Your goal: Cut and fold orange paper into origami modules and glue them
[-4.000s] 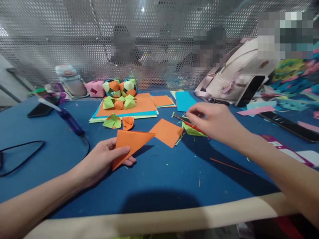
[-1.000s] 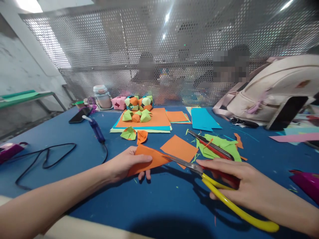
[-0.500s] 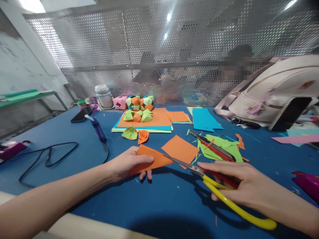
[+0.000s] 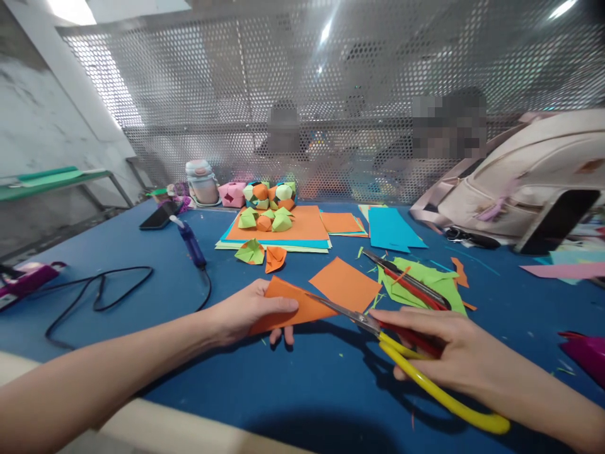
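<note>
My left hand (image 4: 250,313) pinches a folded orange paper triangle (image 4: 295,306) just above the blue table (image 4: 307,391). My right hand (image 4: 444,353) grips yellow-handled scissors (image 4: 411,362), and their blades reach the right tip of the triangle. A loose orange square (image 4: 345,284) lies just behind the blades. Further right lie green paper scraps (image 4: 425,277) with a second, red-handled pair of scissors (image 4: 404,280) on them.
A stack of orange, blue and green sheets (image 4: 293,230) carries several folded paper pieces (image 4: 267,217). A blue sheet (image 4: 390,228), a glue gun (image 4: 191,243) with black cable (image 4: 99,293), a phone (image 4: 161,214), a bottle (image 4: 201,183) and a pale backpack (image 4: 524,176) stand around. A perforated metal screen (image 4: 302,94) closes the back.
Four seconds ago my right hand reached towards the scissors on the scraps; now it holds the yellow scissors at the triangle. In the last second the blades slid slightly further into the paper.
</note>
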`<action>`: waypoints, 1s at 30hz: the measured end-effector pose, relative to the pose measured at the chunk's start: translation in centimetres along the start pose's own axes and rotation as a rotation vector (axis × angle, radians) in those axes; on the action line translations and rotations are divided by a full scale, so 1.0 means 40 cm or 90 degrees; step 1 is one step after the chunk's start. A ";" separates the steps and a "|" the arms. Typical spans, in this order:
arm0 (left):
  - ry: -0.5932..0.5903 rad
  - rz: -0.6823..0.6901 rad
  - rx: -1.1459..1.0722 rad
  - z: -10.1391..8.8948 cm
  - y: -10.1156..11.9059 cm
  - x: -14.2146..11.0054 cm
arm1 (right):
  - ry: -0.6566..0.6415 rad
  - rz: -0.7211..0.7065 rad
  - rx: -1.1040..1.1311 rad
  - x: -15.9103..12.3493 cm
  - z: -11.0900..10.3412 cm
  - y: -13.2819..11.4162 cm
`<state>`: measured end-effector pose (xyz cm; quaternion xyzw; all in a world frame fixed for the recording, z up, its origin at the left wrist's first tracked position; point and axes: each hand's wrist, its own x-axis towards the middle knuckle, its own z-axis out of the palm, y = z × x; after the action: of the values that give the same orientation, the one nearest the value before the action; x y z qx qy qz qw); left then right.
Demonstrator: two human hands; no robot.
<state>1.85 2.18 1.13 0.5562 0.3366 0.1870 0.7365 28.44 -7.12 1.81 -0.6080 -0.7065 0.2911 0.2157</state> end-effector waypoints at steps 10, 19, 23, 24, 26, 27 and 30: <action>-0.024 -0.001 0.003 0.007 -0.004 -0.001 | 0.011 -0.008 0.013 0.006 0.016 -0.028; -0.038 -0.012 -0.008 0.010 -0.003 0.001 | -0.005 0.005 0.007 0.014 0.016 -0.037; -0.046 -0.019 -0.003 0.010 -0.004 0.002 | -0.023 0.015 0.009 0.015 0.015 -0.056; -0.047 -0.020 -0.001 0.010 -0.005 0.002 | -0.024 0.014 0.007 0.015 0.015 -0.054; -0.050 -0.022 0.004 0.009 -0.007 0.001 | -0.024 0.008 -0.001 0.016 0.017 -0.049; -0.052 -0.024 0.006 0.009 -0.008 0.001 | -0.024 0.003 -0.004 0.016 0.018 -0.046; -0.060 -0.020 0.009 0.008 -0.012 0.001 | -0.028 -0.006 -0.008 0.018 0.020 -0.047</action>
<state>2.04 1.83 0.72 0.5644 0.3116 0.1461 0.7504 26.41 -6.72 2.45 -0.5992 -0.7158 0.2988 0.1982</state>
